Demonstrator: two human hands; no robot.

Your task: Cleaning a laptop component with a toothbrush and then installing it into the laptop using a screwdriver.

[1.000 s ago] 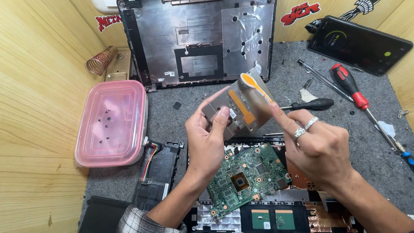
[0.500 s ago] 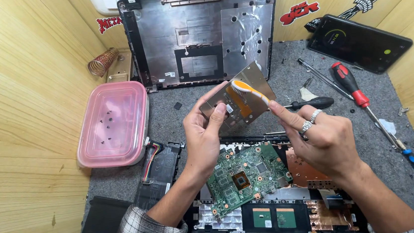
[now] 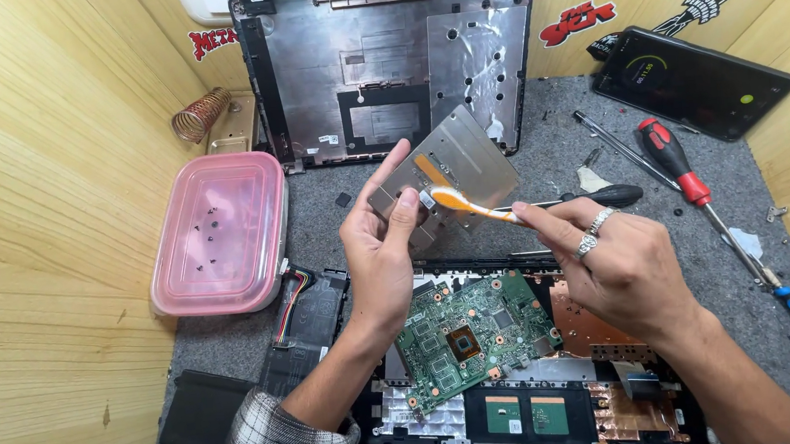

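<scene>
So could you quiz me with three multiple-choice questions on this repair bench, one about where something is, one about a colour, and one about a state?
1. Where does the pink tub sit?
A. left of the hands
B. on the green circuit board
C. leaning on the back wall

2. What colour is the strip that the right hand pulls?
A. blue
B. orange and white
C. black

3. How is the grey metal plate placed?
A. lying flat on the mat
B. screwed inside the laptop
C. held up in the left hand

Answers: 1 A, the tub lies on the grey mat by the left wall. 2 B, the strip runs orange and white from the plate. 3 C, fingers grip its edge above the green circuit board.
</scene>
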